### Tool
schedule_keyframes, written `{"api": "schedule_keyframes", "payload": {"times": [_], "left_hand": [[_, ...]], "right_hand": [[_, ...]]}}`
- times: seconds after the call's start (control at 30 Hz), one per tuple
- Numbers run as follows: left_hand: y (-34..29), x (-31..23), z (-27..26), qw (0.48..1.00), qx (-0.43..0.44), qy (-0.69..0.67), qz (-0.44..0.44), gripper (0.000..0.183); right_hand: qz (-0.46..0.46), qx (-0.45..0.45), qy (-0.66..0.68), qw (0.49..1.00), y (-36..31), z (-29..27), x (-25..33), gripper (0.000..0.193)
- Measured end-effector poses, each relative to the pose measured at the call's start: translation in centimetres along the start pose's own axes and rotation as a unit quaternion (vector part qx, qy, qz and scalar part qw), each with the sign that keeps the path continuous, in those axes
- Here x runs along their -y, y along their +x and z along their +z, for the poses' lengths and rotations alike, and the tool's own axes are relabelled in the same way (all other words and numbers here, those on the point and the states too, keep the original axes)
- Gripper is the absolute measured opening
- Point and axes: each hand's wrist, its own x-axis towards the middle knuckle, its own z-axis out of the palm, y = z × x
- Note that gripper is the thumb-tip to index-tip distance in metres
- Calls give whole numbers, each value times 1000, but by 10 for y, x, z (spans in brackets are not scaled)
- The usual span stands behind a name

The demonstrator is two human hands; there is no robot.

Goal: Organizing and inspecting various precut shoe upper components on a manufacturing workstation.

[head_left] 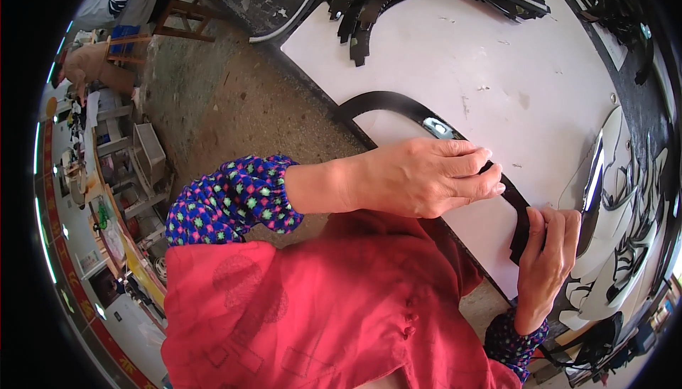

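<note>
A black curved strip (387, 100) arcs across the white board (568, 105) near its front-left edge. A shiny, silvery oval patch (439, 129) shows on the strip, just beyond my left hand. My left hand (437, 178) reaches over the strip with its fingers bent together, their tips gripping it around its middle; what lies beneath the palm is hidden. Lower right, my right hand (550, 250) pinches the strip's near end between thumb and fingers. Both forearms wear dark, patterned sleeves.
Several more black curved strips (383, 9) lie piled at the far side of the board. White cut pieces (604, 275) are heaped at the right. A concrete floor (234, 105) lies to the left, with wooden stools (186, 18); another person (96, 66) is farther off.
</note>
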Motion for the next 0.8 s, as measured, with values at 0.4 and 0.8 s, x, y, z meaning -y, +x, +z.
{"api": "schedule_keyframes", "payload": {"times": [0.4,0.8], "left_hand": [[1,-3,3,1000,-17,8,-7,37],[12,-11,-2,997,18,69,-28,38]], "right_hand": [[70,80,25,994,14,-4,2,13],[54,78,0,996,15,-2,6,15]]}}
